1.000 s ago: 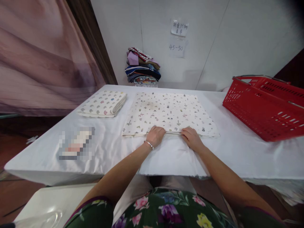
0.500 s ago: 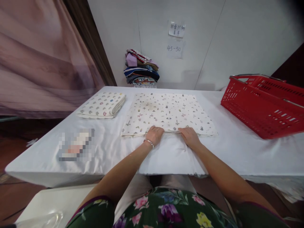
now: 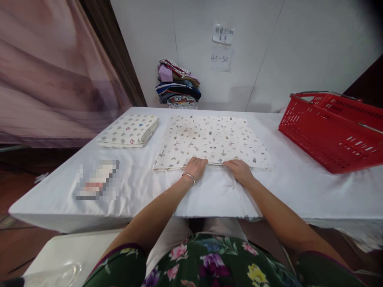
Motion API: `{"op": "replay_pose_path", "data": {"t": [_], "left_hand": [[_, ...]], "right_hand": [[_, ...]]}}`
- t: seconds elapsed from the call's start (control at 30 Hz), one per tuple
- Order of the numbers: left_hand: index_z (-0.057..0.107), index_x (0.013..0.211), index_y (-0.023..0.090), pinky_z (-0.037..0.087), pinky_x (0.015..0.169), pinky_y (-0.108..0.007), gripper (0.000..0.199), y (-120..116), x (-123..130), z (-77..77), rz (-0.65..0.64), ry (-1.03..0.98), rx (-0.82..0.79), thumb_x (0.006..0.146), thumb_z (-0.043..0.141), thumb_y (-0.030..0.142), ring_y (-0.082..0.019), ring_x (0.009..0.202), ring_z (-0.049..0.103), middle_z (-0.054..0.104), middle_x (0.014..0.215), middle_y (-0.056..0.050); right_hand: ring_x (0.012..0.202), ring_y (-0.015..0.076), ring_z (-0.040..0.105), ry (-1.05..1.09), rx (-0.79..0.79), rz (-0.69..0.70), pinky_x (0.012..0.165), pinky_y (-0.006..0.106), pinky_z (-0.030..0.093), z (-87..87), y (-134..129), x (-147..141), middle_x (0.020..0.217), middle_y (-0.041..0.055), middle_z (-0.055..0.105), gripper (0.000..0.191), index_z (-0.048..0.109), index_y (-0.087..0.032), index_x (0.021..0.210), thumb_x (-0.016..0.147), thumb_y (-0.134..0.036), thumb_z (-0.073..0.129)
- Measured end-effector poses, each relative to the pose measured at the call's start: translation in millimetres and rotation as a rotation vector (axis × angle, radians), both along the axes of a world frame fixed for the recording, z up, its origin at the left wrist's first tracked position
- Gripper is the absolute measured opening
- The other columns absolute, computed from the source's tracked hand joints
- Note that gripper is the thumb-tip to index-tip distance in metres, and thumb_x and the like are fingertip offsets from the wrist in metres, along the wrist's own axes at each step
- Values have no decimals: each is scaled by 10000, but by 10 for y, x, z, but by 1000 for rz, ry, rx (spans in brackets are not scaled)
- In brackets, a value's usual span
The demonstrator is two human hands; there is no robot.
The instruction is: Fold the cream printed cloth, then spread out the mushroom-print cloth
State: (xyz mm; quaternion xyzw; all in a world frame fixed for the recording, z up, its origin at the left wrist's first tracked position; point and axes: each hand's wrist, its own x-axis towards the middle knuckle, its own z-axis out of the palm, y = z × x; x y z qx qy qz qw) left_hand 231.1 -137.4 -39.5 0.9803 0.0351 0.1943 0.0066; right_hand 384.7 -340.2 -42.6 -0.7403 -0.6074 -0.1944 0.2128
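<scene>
A white cloth with small printed figures lies flat and folded in layers on the table. My left hand, with a bracelet at the wrist, is closed on its near edge, left of the middle. Just to the right, my right hand pinches the same edge, its fingertips pointing toward the left hand. A short stretch of the edge between them is slightly raised. The undersides of the fingers and thumbs are hidden.
A second folded cloth with a grey print lies at the left. Nearer me is a pixelated flat object. A red basket stands at the right. Stacked fabrics sit beyond the far edge of the white-covered table.
Both hands keep their hold on the cloth's near edge, with the fingertips very slightly closer together. The cloth lies as before; the view has shifted a little.
</scene>
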Motion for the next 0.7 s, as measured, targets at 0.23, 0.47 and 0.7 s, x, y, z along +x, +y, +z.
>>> {"op": "replay_pose_path", "data": {"t": [0.23, 0.47, 0.7], "left_hand": [[597, 886, 200, 407, 786, -350, 301, 9, 12, -9, -46, 15, 20, 759, 427, -13, -182, 797, 577, 647, 875, -50], [641, 844, 191, 418, 786, -354, 248, 10, 30, 20, -50, 61, 25, 801, 452, 36, -188, 858, 573, 645, 967, -54], [636, 940, 180, 401, 813, -362, 183, -54, -41, 105, -59, 63, -10, 837, 484, 190, -208, 919, 535, 616, 1020, -71]], "right_hand": [[850, 181, 580, -10, -22, 4, 725, 308, 461, -28, 7, 37, 985, 54, 659, 319, 666, -224, 971, 826, -81, 421], [830, 192, 519, -19, -109, 8, 702, 315, 411, 9, 57, 27, 961, 74, 621, 271, 658, -197, 860, 851, -89, 409], [885, 209, 495, 6, -135, 8, 751, 337, 376, 9, 52, 20, 1015, 95, 603, 242, 652, -161, 940, 839, -111, 438]]}}
